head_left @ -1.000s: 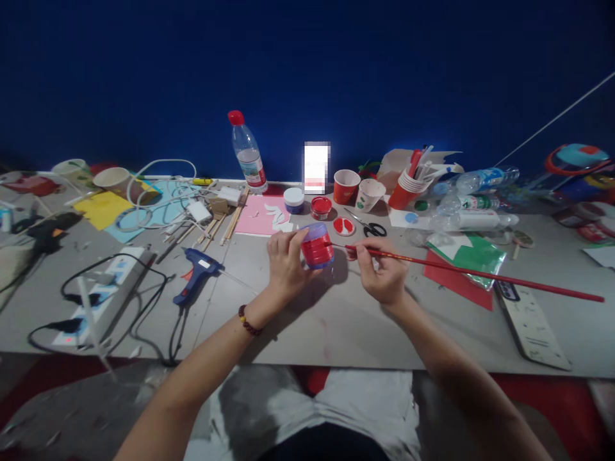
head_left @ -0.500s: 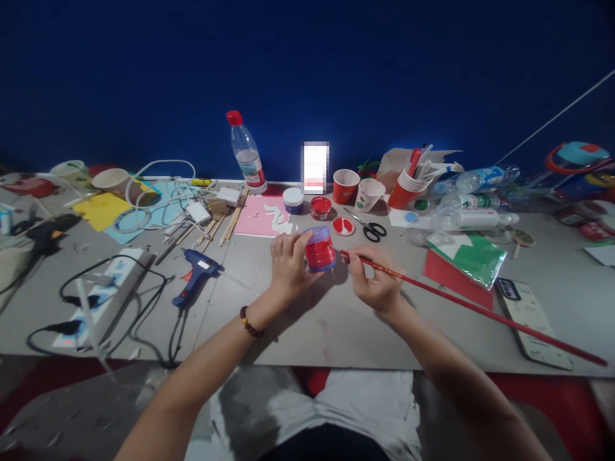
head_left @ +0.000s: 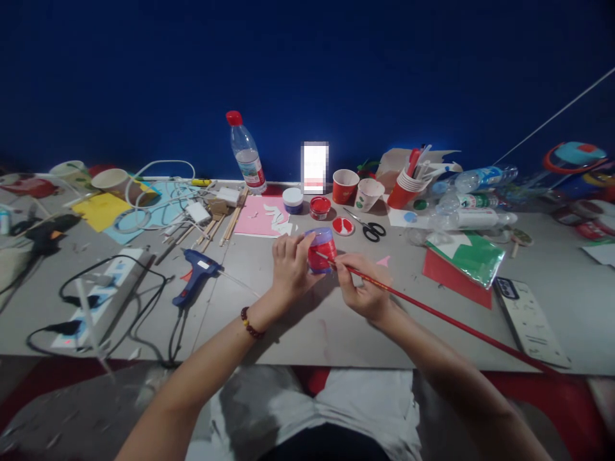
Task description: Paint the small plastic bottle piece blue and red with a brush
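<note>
My left hand (head_left: 292,266) is closed around a small rounded container (head_left: 327,256), tilted, with a red-painted middle and purple-blue ends. The fingers hide its left side. Between the fingertips of my right hand (head_left: 362,285) is a long thin red paintbrush (head_left: 423,308), its tip against the container's red side and its handle slanting down to the right. Just beyond the container stand an open jar of red paint (head_left: 319,206) and its red-smeared lid (head_left: 343,225). A white-lidded jar (head_left: 293,200) is to their left.
Black-handled scissors (head_left: 373,231) lie behind my right hand. A blue glue gun (head_left: 198,272) and a power strip (head_left: 103,301) with cables are on the left. A phone (head_left: 531,320) is at the right front, and a water bottle (head_left: 247,160) stands at the back.
My right hand has moved left with the paintbrush, so its tip now reaches further across the container's red side. The container has turned slightly in my left hand.
</note>
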{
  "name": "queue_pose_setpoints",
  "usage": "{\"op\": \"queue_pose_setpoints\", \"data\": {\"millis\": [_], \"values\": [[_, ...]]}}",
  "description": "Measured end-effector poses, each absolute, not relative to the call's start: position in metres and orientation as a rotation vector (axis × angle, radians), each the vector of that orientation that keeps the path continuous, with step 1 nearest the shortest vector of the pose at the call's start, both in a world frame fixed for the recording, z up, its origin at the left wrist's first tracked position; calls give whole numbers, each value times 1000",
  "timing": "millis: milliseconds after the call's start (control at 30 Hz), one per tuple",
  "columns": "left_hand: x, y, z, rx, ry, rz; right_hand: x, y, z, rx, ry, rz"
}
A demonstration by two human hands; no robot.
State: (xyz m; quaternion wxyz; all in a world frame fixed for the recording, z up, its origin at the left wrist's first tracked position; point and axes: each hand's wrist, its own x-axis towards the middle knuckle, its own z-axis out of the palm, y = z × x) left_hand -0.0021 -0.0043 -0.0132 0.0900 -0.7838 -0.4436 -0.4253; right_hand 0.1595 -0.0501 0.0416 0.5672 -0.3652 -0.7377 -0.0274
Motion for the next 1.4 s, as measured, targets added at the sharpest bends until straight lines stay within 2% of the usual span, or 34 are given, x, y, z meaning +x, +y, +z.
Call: {"op": "queue_pose_setpoints", "data": {"millis": [267, 567, 833, 1400], "values": [[-5, -1, -14, -2303, -1316, -1319, 170, -44, 47, -948, -1654, -95], [-8, 3, -12, -2202, -1209, -1382, 185, -35, 32, -1060, -1492, 95], [-13, 4, -9, -2291, -1184, -1494, 191, -25, 33, -1075, -1418, 103], [-17, 4, -4, -2544, -1469, -1451, 195, -19, 27, -984, -1171, 368]]}}
